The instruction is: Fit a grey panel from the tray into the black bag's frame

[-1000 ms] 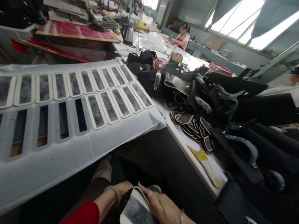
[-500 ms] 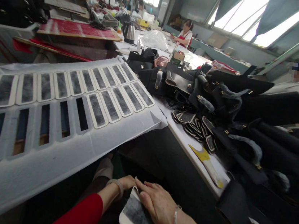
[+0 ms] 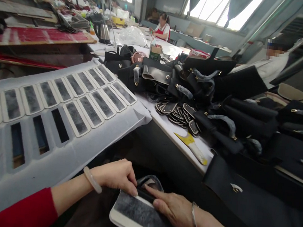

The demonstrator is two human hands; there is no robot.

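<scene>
My left hand (image 3: pixel 117 176) and my right hand (image 3: pixel 174 207) meet low in the view over my lap. Both press on a flat white-edged panel with a grey felt middle (image 3: pixel 141 217). The left fingertips pinch its far edge against a dark piece beneath (image 3: pixel 150 182). My right palm lies flat on the panel. A bangle sits on each wrist.
A white sheet (image 3: pixel 60 161) on the left carries rows of matching grey panels (image 3: pixel 91 109) and several empty cut-out slots (image 3: pixel 58 126). Black leather bags and straps (image 3: pixel 225 100) pile on the table at right, beside a yellow-tipped scraper (image 3: pixel 191 148). People work at far tables.
The view swung right and downward. My left hand came out from under the panel and now grips its far edge. The panel lies flatter under my right hand.
</scene>
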